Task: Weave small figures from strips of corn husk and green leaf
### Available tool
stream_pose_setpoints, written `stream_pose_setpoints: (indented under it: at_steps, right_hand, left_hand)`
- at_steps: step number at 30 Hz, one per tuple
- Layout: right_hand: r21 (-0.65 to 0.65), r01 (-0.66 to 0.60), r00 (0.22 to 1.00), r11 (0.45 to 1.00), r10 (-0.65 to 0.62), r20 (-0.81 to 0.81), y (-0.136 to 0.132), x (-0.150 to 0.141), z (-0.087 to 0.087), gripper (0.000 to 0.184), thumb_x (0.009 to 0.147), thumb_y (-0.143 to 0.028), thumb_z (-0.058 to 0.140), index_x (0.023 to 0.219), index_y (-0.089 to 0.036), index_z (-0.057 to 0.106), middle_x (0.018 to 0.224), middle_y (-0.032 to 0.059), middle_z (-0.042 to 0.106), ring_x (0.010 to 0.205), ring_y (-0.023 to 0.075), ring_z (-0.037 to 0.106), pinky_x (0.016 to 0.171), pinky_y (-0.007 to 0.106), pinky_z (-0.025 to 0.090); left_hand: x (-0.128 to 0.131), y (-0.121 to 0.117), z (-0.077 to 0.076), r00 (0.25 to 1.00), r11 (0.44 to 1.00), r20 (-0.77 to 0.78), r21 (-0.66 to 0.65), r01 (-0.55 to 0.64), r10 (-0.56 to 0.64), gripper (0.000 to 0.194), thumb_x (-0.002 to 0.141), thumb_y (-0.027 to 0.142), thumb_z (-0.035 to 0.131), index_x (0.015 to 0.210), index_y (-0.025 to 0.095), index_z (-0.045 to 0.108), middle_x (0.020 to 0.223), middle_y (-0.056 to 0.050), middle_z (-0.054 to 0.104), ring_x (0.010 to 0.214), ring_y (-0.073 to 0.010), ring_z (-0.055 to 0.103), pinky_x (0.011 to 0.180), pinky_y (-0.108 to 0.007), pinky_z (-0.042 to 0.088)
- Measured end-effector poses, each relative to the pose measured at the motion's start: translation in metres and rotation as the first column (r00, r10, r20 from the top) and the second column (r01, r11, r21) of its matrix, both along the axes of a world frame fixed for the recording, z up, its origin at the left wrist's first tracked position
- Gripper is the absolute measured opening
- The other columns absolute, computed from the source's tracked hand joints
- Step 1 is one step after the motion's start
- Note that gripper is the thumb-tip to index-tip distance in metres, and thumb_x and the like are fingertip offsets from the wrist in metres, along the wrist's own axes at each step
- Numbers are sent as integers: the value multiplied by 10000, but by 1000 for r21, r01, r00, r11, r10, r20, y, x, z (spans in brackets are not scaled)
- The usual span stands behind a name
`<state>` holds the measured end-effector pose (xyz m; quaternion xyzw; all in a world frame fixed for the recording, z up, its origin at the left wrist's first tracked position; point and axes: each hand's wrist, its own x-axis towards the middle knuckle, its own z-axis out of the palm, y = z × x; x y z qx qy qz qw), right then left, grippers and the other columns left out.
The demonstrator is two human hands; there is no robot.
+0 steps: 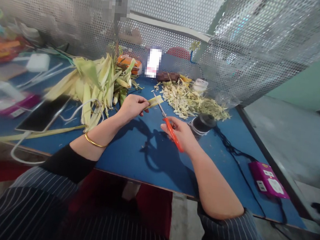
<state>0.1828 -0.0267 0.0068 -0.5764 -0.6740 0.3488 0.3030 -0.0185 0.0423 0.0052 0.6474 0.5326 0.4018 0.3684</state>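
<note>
A small strip of pale green corn husk [155,101] is pinched between the thumb and fingers of my left hand [133,107]. My right hand [179,132] grips red-handled scissors [172,133], whose blades point away and reach the husk strip. Whether the blades are parted around it I cannot tell. Left of my hands lies a large bundle of corn husks [99,80]. Beyond the scissors spreads a pile of small cut husk pieces [180,95]. Close to my right hand stands a black spool [203,124] with white cord around its lower part.
On the blue table [129,158] are a dark phone [45,113] with a white cable, a purple power strip [268,179] with black cords at right, and an orange packet [129,64]. Perforated metal mesh [167,31] rises behind. A white tub [200,85] stands near the cut pieces.
</note>
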Motion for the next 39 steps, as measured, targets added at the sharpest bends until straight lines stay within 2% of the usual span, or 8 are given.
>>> stream_pose_setpoints:
  at_steps: [19, 24, 27, 31, 33, 35, 37, 39]
  right_hand:
    - [20, 22, 997, 1000, -21, -76, -1, -2, -4, 464, 704, -609, 619, 876, -178, 634, 510, -57, 408, 405, 81, 379, 396, 227, 305]
    - [10, 189, 969, 982, -185, -163, 14, 13, -10, 491, 687, -620, 623, 910, -183, 604, 544, -48, 485, 385, 88, 419, 378, 231, 340]
    - [39, 234, 971, 971, -232, -55, 17, 24, -4, 484, 652, -575, 677, 919, -178, 605, 573, -32, 545, 422, 90, 445, 408, 227, 362]
    - [-133, 18, 997, 991, -7, 78, 9, 31, 15, 416, 668, -495, 697, 918, -166, 647, 633, 7, 619, 485, 98, 503, 457, 223, 401]
    - [-274, -126, 985, 954, 153, 81, 5, 34, 21, 383, 687, -442, 697, 952, -169, 659, 711, 37, 670, 518, 105, 544, 477, 220, 423]
    - [-378, -168, 972, 910, 218, 92, 6, 37, 21, 383, 701, -420, 690, 987, -167, 655, 747, 55, 691, 496, 98, 540, 464, 217, 419]
    - [-368, -41, 976, 929, 115, 183, 12, 40, 16, 388, 717, -435, 669, 978, -149, 650, 709, 58, 678, 446, 87, 501, 427, 215, 382]
    - [-200, 189, 944, 961, -121, 309, 19, 41, 8, 368, 728, -441, 648, 923, -129, 650, 647, 48, 642, 432, 88, 481, 410, 213, 341]
  left_hand:
    - [-1, 5, -1, 999, 998, -36, 55, 18, -16, 246, 774, 374, 609, 680, 160, 686, 615, -31, 669, 407, -74, 492, 431, -203, 369]
    - [-10, 2, 12, 998, 997, 35, 56, -58, 56, 263, 802, 389, 592, 712, 155, 673, 664, -42, 670, 444, -74, 528, 402, -189, 352]
    - [-20, -2, 27, 974, 994, 200, 0, -107, 105, 274, 829, 396, 577, 783, 142, 672, 676, -61, 661, 477, -83, 546, 445, -206, 431]
    - [-31, -2, 38, 900, 976, 384, -143, -162, 206, 213, 852, 322, 547, 800, 149, 661, 597, -35, 607, 501, -93, 549, 479, -212, 466]
    - [-32, -1, 38, 848, 968, 482, -212, -134, 222, 182, 842, 282, 548, 774, 148, 650, 597, -28, 597, 491, -82, 528, 463, -196, 445]
    - [-30, -1, 35, 804, 961, 551, -262, -88, 224, 155, 817, 258, 566, 745, 144, 642, 606, -21, 591, 473, -70, 504, 439, -183, 417]
    - [-26, -3, 31, 781, 955, 585, -293, -49, 220, 133, 787, 246, 594, 725, 138, 639, 621, -16, 588, 464, -63, 492, 422, -177, 399]
    - [-22, -6, 28, 775, 951, 596, -308, -19, 208, 120, 761, 239, 620, 714, 131, 644, 636, -17, 589, 469, -61, 496, 418, -174, 394]
